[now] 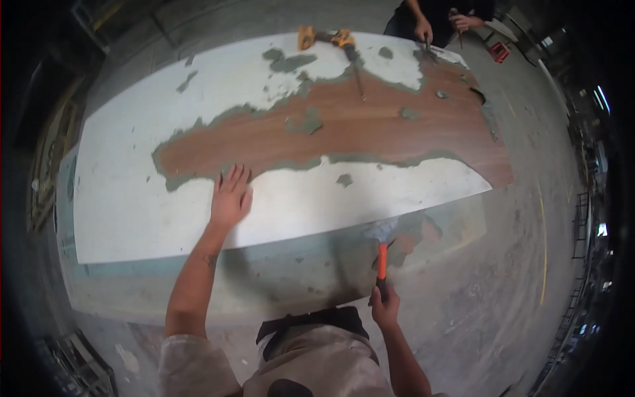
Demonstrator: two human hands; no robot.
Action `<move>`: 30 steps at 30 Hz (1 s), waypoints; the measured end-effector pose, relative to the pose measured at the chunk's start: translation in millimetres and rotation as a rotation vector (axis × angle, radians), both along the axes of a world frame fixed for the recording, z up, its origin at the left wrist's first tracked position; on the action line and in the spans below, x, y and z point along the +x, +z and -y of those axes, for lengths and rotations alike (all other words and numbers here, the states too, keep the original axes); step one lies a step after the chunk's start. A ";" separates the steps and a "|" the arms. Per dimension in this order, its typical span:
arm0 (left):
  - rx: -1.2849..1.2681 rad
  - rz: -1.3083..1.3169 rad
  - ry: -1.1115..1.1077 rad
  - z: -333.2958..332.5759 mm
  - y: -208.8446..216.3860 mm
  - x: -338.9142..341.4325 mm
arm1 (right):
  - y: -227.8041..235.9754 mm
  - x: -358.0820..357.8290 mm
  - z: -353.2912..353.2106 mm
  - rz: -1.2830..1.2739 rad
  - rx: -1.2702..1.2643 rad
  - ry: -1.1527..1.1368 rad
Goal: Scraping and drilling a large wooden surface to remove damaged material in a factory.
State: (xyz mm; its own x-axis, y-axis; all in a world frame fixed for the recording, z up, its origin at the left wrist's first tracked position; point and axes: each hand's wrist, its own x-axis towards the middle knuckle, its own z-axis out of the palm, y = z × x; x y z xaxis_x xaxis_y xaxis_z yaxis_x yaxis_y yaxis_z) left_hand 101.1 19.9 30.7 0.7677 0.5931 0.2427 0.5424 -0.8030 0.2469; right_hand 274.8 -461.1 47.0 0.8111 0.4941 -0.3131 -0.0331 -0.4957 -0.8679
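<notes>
A large board (126, 212) lies before me, with a ragged-edged brown wood-grain area bared in its white surface and grey-green fringes around it. My left hand (229, 198) rests flat on the white part, fingers stretched out to the lower edge of the brown area (264, 142). Off the board's near edge, my right hand (385, 306) is closed around the black grip of an orange-handled tool (381, 261). The tool points away from me, and its broad pale head is too blurred for me to tell its kind.
An orange-yellow and black power drill (344, 41) with a long bit lies across the board's far side. Loose grey-green flakes (344, 179) are scattered on the board. At the far right corner, a co-worker's hands (423, 30) hold tools. A red object (499, 51) sits beyond.
</notes>
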 end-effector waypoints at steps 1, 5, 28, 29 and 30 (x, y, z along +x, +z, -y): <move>-0.038 0.057 -0.013 -11.5 -2.6 -8.2 | 9.7 -0.8 -13.4 0.074 -0.016 0.104; 0.035 0.011 0.088 -63.9 -20.1 -54.0 | 26.8 15.8 -86.8 0.150 -0.138 0.483; -0.023 -0.048 0.462 -120.3 -18.1 -94.9 | 20.7 -64.5 -259.4 -0.439 -0.151 0.094; -0.017 -0.032 0.462 -123.5 -18.4 -95.9 | 18.0 -68.5 -263.1 -0.348 -0.233 0.080; -0.016 -0.037 0.472 -123.7 -22.3 -99.8 | 13.7 -69.1 -264.4 -0.331 -0.224 0.082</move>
